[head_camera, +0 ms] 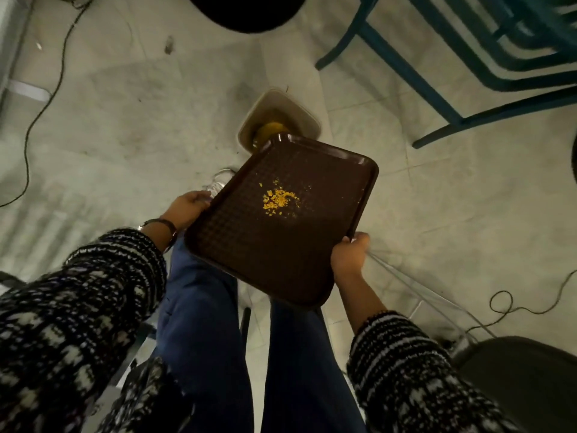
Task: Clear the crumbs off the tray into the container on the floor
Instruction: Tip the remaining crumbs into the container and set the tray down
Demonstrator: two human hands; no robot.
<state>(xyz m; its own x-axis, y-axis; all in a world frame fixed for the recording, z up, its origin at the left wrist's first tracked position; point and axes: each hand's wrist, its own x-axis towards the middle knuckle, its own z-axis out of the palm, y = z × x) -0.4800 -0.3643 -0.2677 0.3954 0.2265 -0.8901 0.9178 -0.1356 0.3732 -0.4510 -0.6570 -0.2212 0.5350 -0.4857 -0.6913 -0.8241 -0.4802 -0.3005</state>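
A dark brown tray (249,239) is held over my legs, with a small heap of yellow crumbs (278,199) lying near its middle. My left hand (187,207) grips the tray's left edge. My right hand (349,254) grips its right edge, thumb over the rim. The tray's far corner overhangs a beige rectangular container (299,107) standing on the floor; yellow stuff shows inside it. Part of the container is hidden behind the tray.
Stacked blue metal chairs (468,73) stand at the back right. A black round object (246,10) sits at the top. Cables (46,98) trail on the tiled floor to the left and right. A dark seat (524,376) is at the lower right.
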